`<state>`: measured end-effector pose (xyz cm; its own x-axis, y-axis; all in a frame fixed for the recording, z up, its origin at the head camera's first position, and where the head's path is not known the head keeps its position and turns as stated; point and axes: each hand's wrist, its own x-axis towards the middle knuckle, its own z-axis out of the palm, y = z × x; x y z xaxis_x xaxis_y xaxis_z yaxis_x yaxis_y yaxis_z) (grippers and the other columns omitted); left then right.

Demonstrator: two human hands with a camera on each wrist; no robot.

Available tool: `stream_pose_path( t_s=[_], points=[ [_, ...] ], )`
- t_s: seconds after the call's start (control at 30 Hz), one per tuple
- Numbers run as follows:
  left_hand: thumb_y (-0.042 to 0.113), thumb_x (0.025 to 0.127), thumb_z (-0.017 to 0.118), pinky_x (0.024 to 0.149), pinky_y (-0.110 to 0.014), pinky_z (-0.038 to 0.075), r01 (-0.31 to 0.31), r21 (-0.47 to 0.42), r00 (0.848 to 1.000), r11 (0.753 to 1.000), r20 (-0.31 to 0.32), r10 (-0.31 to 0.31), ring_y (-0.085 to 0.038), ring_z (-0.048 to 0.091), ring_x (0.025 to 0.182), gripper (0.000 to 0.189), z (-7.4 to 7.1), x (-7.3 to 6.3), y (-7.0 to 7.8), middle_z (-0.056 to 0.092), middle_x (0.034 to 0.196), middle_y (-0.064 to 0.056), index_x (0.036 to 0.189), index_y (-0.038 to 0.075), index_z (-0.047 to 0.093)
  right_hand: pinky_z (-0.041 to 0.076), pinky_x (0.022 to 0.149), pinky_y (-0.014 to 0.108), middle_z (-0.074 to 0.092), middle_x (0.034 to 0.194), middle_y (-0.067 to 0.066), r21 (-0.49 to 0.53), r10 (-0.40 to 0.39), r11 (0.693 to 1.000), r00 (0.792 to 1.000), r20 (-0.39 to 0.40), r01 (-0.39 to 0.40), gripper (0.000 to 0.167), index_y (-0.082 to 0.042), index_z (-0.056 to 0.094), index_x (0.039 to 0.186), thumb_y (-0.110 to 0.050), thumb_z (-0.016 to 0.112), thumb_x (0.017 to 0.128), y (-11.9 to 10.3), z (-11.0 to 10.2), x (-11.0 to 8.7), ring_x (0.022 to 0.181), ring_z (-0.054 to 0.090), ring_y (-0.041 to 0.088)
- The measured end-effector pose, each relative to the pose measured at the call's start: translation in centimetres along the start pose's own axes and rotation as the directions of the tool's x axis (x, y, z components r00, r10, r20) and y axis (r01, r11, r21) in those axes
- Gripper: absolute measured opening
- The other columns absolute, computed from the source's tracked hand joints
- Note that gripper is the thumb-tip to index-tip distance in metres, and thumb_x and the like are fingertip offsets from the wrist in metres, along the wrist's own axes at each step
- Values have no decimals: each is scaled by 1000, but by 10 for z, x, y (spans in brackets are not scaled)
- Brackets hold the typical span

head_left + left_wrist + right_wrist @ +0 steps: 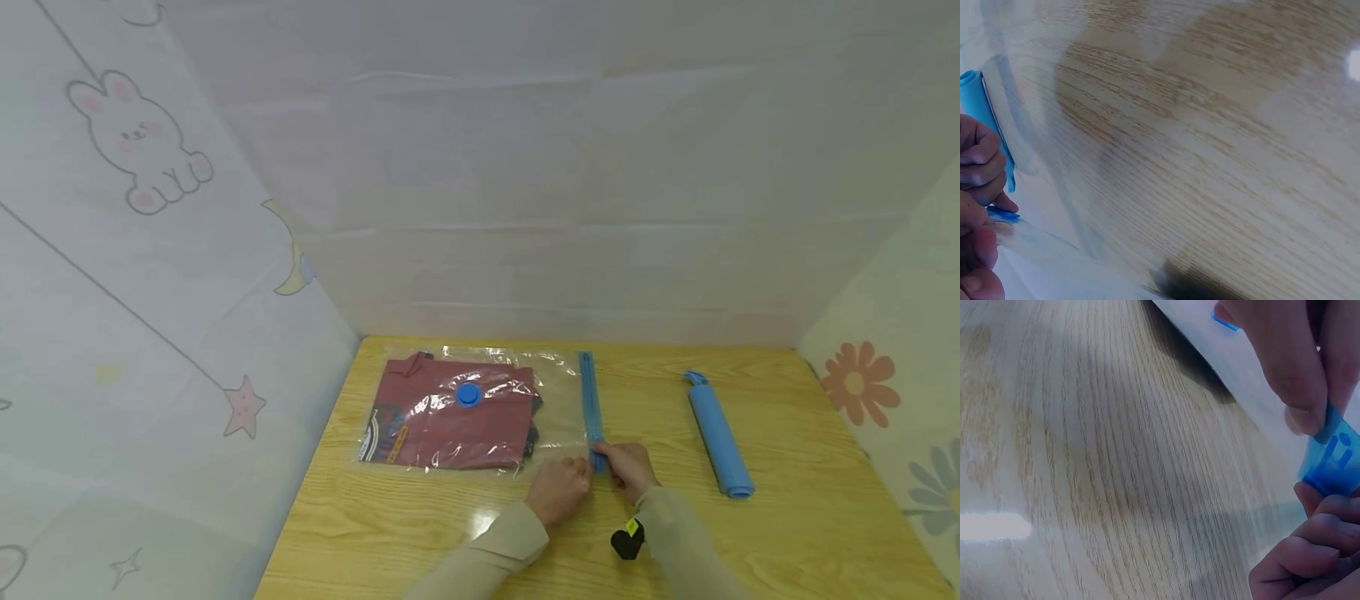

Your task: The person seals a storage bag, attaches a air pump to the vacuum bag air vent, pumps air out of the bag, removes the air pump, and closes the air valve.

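A clear vacuum storage bag [558, 417] lies flat, with a folded dark red shirt [457, 429] inside and a round blue valve [468, 394] on top. Dark patterned fabric [532, 439] peeks out beside the shirt. Along the bag's right edge runs a blue zip strip [589, 392]. At the strip's near end, my right hand [628, 468] pinches it between thumb and finger; the strip's corner [1335, 456] shows in the right wrist view. My left hand [561, 490], fingers curled, grips the bag's near edge right beside the strip.
To the right a blue hand pump [722, 437] lies on the wooden table [810, 483]. A black piece [628, 540] with a yellow mark is beside the right sleeve. Printed sheets [480, 208] stand as walls at the back and both sides.
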<state>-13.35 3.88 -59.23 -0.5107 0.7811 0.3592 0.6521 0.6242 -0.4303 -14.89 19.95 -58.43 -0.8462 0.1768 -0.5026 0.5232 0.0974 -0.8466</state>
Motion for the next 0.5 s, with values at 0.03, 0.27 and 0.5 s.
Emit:
stream_pose_path(
  t_s=[0.03, 0.27, 0.5],
  points=[
    [25, 86, 65, 48, -15, 47, -3, -1, 1000, 1000, 6, 3, 0, 59, 64, 15, 0, 0, 1, 67, 85, 12, 99, 22, 72, 33, 47, 23, 36, 49, -9, -5, 0, 1000, 1000, 0, 0, 32, -15, 51, 57, -22, 65, 85, 0, 0, 1, 46, 35, 7],
    [27, 87, 64, 50, -15, 49, -28, -10, 999, 1000, 25, 28, 0, 61, 70, 18, 1, -1, 2, 68, 91, 12, 104, 22, 71, 32, 47, 24, 37, 51, -9, -23, 15, 1000, 1000, -6, -15, 32, -13, 51, 61, -23, 65, 88, 2, -2, 10, 49, 35, 7],
    [27, 89, 63, 50, -15, 49, -63, -16, 997, 998, 47, 64, 0, 62, 71, 20, 5, -2, 0, 69, 95, 13, 107, 22, 71, 32, 48, 24, 37, 52, -8, -36, 2, 999, 1000, 30, -1, 32, -13, 51, 62, -21, 64, 90, 1, -4, 16, 49, 36, 9]
  ],
)
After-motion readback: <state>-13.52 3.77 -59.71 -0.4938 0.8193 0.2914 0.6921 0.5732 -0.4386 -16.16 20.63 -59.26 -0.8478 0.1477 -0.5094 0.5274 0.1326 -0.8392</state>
